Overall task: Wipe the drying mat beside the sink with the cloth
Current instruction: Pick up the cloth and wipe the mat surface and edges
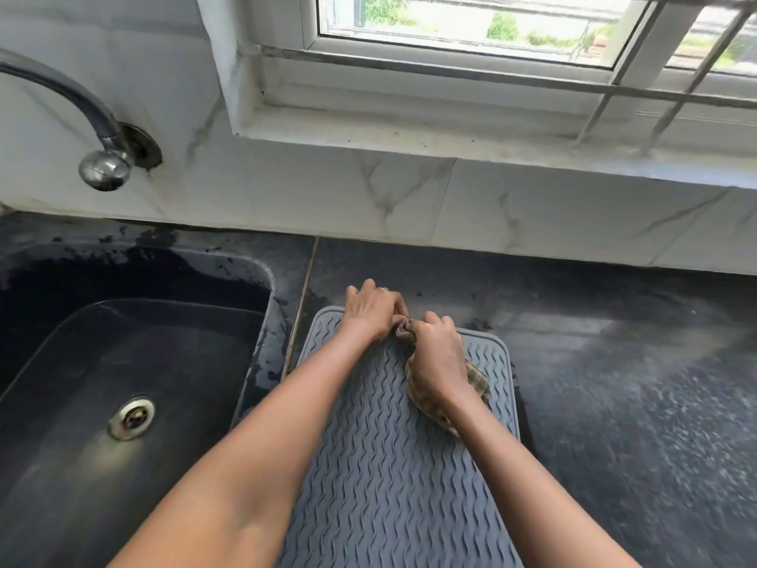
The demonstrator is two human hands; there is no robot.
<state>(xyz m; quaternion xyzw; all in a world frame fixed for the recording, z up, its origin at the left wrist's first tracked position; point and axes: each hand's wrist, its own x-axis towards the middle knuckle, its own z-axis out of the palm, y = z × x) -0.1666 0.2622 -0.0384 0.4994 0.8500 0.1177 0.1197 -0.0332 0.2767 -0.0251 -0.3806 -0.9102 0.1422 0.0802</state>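
Dark counter (614, 362) right of the sink (123, 362) carries the ridged drying mat (389, 465). Both my left hand (370, 309) and right hand (434, 354) clench the cloth (477, 381), bunched at the mat's far end; it looks soft and limp, best gripped wadded.

Drying mat (393, 465) on counter (614, 383), just right of sink (82, 444); cloth (471, 387) on mat's far right part; tap (104, 168) far left, window (471, 26) beyond.

Bright daylight from the window (471, 30) (wide-angle edges bend), worktop (614, 362) glare.
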